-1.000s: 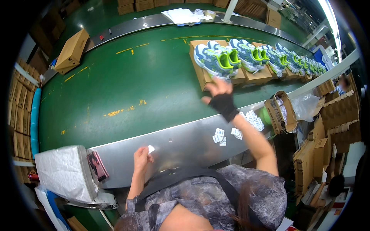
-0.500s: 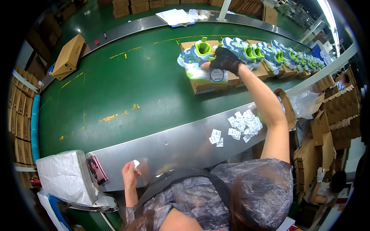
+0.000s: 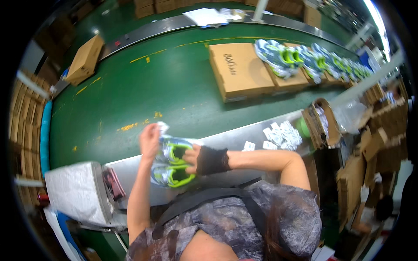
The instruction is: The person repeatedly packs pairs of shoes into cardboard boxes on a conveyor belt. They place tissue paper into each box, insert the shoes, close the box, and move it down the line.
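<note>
A pair of blue and white sneakers [image 3: 162, 175] with lime-green collars rests side by side on the steel ledge in front of me. My right hand [image 3: 205, 160], in a black fingerless glove, grips them at the collars with bent fingers. Just beyond their toes, my left hand [image 3: 149, 141] is pinched on a small white packet [image 3: 163, 127]; motion blurs it slightly. A loose heap of similar white packets [image 3: 285, 135] lies farther right on the ledge, with a few stray ones next to my right forearm.
Across the green belt [image 3: 117, 95], a closed brown shoebox [image 3: 244, 71] leads a row of boxes topped with more sneakers [image 3: 283, 56]. An open carton [image 3: 322, 126] stands at the ledge's right end. A white wrapped block [image 3: 78, 191] and a pink-edged item [image 3: 114, 183] sit left.
My right hand has brought the sneakers from the nearest shoebox down to the steel ledge, baring that box's lid. The left hand has risen toward the shoes, still pinching the packet.
</note>
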A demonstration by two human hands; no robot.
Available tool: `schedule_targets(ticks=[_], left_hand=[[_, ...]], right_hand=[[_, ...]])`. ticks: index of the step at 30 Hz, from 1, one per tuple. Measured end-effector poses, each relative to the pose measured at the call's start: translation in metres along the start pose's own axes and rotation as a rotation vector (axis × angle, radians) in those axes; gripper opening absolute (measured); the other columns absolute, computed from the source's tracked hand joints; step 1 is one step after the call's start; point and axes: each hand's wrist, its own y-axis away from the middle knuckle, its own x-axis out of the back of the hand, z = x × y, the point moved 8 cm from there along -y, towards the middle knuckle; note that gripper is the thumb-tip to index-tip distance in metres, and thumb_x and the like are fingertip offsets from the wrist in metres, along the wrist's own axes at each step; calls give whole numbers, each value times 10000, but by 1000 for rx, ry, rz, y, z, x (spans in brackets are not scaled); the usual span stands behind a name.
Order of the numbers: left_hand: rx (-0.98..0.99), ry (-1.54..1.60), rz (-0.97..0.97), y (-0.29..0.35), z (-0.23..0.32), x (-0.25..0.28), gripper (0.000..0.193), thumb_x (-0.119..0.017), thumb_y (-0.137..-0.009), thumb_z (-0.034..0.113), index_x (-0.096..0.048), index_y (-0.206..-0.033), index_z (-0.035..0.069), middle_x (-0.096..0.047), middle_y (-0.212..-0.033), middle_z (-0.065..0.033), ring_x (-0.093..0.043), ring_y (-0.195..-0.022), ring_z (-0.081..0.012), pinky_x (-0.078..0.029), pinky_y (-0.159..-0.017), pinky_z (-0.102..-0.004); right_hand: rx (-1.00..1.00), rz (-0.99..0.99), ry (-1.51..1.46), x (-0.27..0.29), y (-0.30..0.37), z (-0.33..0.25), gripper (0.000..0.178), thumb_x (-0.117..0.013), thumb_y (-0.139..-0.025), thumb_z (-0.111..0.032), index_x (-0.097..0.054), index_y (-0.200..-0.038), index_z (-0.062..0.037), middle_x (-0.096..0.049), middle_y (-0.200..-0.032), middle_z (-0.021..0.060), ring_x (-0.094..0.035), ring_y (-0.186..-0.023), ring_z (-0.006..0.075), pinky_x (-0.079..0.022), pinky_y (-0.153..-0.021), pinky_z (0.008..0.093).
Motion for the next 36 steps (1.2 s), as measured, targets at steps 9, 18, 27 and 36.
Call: schedule_targets(ticks=[9, 18, 27, 36], left_hand=[[269, -129, -119, 38, -90, -38, 218, -545, -780, 203, -603, -833, 1, -623, -751, -152, -602, -686, -252, -469, -623, -345], [386, 52, 61, 42, -82, -28, 222, -548, -792, 199, -588, -850, -12, -618, -739, -161, -598, -659, -266, -460, -605, -335], [-481, -41, 425, 13, 72, -4, 78, -539, -796, 75, -547, -832, 6, -594, -858, -127, -577, -736, -295, -451, -652, -364], [-206, 549, 377, -6, 97, 66, 182, -465, -884, 131, -539, -978, -5, -577, -928, -132, -557, -810, -156, -436, -704, -281]], right_hand=[[-936, -62, 292, -30, 123, 231, 561, -651, -646, -195, -488, -1177, -112, -472, -1190, 155, -429, -1107, 325, -373, -900, 407], [-1131, 225, 393, -20, 131, 237, 691, -592, -707, -103, -291, -1328, -76, -346, -1321, 201, -287, -1256, 324, -239, -983, 501], [-1124, 958, -598, 5, 103, 113, 608, -497, -713, 121, -347, -1285, -23, -492, -1145, 86, -484, -1014, 189, -405, -874, 314], [-1064, 1210, -486, 29, 71, 100, 546, -465, -700, 141, -391, -1226, 14, -484, -1169, 126, -457, -1095, 222, -360, -938, 327]])
